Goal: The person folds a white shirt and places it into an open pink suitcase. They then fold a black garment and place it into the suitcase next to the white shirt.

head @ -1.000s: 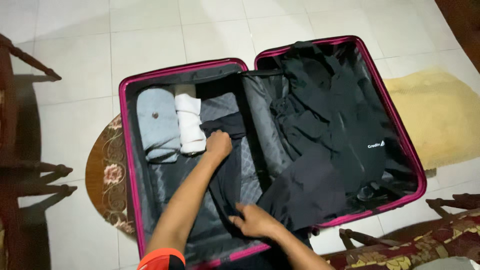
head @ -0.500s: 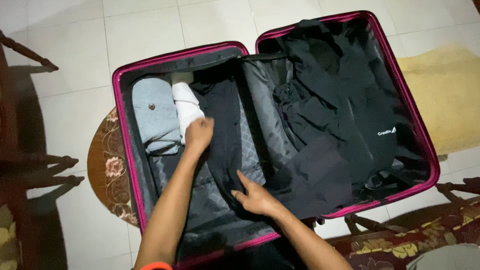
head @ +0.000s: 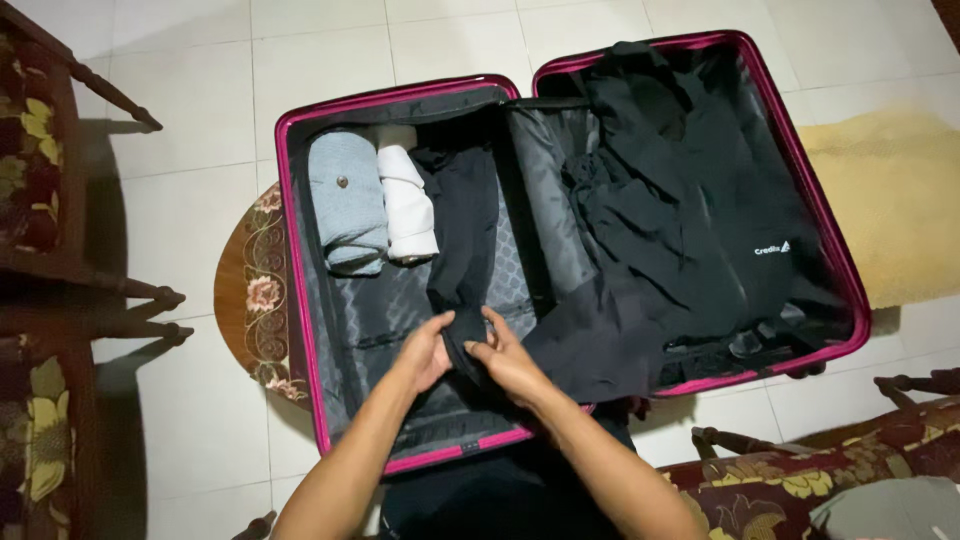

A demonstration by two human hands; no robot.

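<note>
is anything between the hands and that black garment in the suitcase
No. The left hand and right hand already touch the near end of the long black cloth garment in the pink-rimmed suitcase; the rolled grey and white clothes lie off to its left.

Light is moderate and warm, falling from above and somewhat from the right: the wooden chair (head: 60, 190) on the left throws hard, dark shadows of its legs across the pale floor tiles (head: 200, 60). The tiles are bright without blown-out glare. Inside the open suitcase (head: 300, 260) the black garment (head: 690, 210) swallows detail, its folds nearly lost in a flat dark mass. Focus is fairly even, though fine texture looks soft and smeared. Straight tile lines bend slightly toward the frame's edges, and the corners darken.
</note>
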